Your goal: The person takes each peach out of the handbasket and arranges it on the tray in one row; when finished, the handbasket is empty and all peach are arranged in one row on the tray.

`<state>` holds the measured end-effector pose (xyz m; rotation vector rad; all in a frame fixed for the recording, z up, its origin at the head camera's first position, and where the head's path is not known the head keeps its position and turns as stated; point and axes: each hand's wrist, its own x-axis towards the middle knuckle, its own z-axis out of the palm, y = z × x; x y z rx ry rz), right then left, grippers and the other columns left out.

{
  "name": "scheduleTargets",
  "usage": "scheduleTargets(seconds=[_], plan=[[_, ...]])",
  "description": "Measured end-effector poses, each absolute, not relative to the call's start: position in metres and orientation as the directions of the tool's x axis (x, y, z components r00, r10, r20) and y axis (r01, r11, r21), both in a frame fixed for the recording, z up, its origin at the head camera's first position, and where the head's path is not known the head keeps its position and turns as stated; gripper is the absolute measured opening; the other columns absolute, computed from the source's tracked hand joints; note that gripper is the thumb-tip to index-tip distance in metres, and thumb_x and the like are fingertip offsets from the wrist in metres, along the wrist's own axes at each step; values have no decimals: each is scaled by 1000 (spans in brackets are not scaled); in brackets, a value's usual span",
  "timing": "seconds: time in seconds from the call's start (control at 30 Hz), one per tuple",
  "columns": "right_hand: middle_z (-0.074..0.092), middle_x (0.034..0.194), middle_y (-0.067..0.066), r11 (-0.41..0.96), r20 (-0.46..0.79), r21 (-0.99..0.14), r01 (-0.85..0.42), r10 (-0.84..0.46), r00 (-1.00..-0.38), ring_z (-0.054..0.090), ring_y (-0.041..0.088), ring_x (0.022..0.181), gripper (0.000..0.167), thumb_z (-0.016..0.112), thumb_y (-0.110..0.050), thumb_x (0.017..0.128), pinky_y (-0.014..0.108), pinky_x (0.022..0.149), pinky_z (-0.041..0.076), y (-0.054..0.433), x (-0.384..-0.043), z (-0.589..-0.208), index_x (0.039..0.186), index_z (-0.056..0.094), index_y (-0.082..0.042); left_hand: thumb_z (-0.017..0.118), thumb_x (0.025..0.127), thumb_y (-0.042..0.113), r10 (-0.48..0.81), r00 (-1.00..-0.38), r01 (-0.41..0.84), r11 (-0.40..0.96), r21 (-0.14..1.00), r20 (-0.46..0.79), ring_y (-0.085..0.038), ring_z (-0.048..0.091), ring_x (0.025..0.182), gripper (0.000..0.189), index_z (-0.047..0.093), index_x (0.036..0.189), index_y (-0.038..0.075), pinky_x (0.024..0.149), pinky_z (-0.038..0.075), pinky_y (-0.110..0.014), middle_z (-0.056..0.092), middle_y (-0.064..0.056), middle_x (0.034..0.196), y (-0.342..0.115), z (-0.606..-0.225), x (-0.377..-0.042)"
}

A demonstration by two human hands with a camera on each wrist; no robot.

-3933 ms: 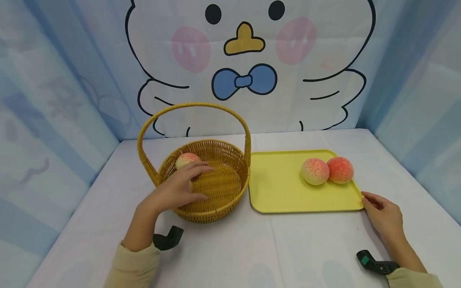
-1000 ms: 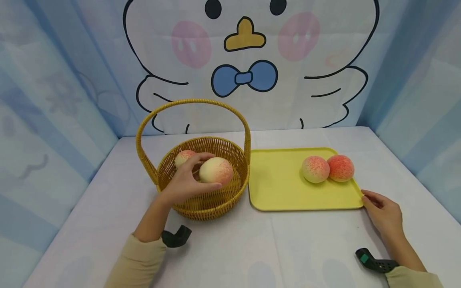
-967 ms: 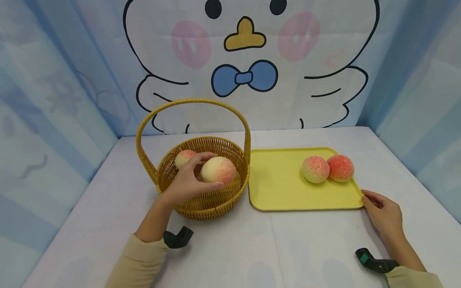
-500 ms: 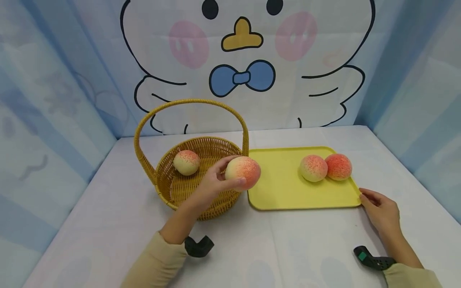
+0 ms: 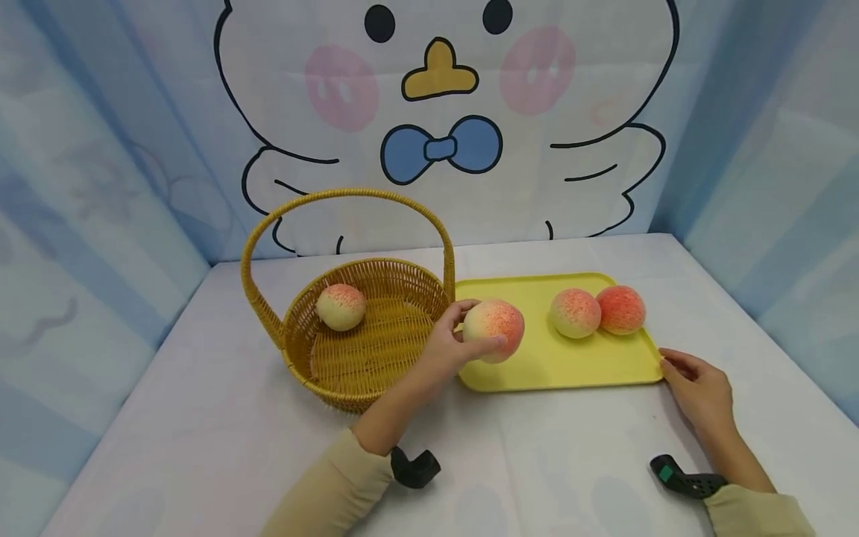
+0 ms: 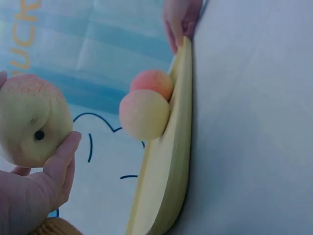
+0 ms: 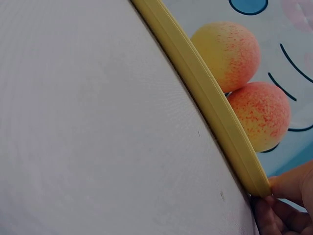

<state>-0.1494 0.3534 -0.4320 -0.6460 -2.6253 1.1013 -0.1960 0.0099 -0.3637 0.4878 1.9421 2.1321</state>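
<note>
My left hand holds a peach between thumb and fingers, over the left end of the yellow tray. In the left wrist view the held peach shows a small dark hole in its pale side. My right hand pinches the tray's near right corner, thumb on the rim, as the right wrist view also shows at the tray edge. Two more peaches, one paler and one redder, sit side by side toward the tray's right end.
Left of the tray stands a wicker basket with a tall arched handle. One peach lies inside it at the left. A white cloth covers the table, with printed curtains at the back and sides.
My left hand first reached into the basket, then lifted a peach and carried it right, past the basket rim to above the tray. The right hand has kept its grip on the tray corner.
</note>
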Motion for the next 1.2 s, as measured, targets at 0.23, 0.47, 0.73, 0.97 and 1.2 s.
scheduleTargets(seconds=[0.23, 0.47, 0.73, 0.97, 1.2], plan=[[54, 117, 23, 632, 44, -714, 300, 468, -883, 46, 23, 93, 42, 46, -24, 96, 17, 63, 36, 353, -150, -432, 125, 52, 5, 74, 74, 15, 346, -929, 141, 2, 990, 132, -22, 54, 89, 55, 48, 121, 7, 68, 52, -31, 46, -7, 112, 29, -378, -194], [54, 116, 23, 631, 37, -713, 306, 469, -882, 46, 20, 88, 43, 46, -25, 96, 16, 61, 37, 356, -150, -433, 126, 52, 5, 80, 69, 26, 306, -951, 85, 84, 993, 56, -19, 53, 92, 61, 50, 121, 18, 69, 50, -31, 47, -1, 114, 37, -396, -199], [54, 118, 22, 634, 45, -713, 301, 470, -882, 46, 18, 89, 42, 46, -25, 96, 16, 62, 37, 354, -151, -434, 126, 53, 4, 81, 68, 28, 309, -951, 71, 143, 987, 24, -17, 53, 92, 62, 52, 121, 18, 69, 50, -29, 48, 0, 115, 39, -403, -200], [55, 116, 22, 644, 55, -707, 291, 460, -886, 45, 19, 89, 42, 46, -25, 96, 18, 62, 37, 354, -152, -434, 125, 53, 4, 81, 69, 26, 313, -949, 78, 129, 989, 34, -20, 53, 94, 62, 51, 123, 17, 70, 50, -30, 46, -2, 116, 39, -410, -204], [54, 118, 23, 633, 39, -710, 308, 472, -881, 46, 19, 90, 43, 46, -26, 95, 17, 63, 36, 355, -152, -434, 126, 52, 4, 81, 69, 21, 324, -944, 103, 119, 988, 60, -20, 54, 96, 62, 50, 123, 16, 69, 49, -30, 44, -3, 119, 40, -420, -209]])
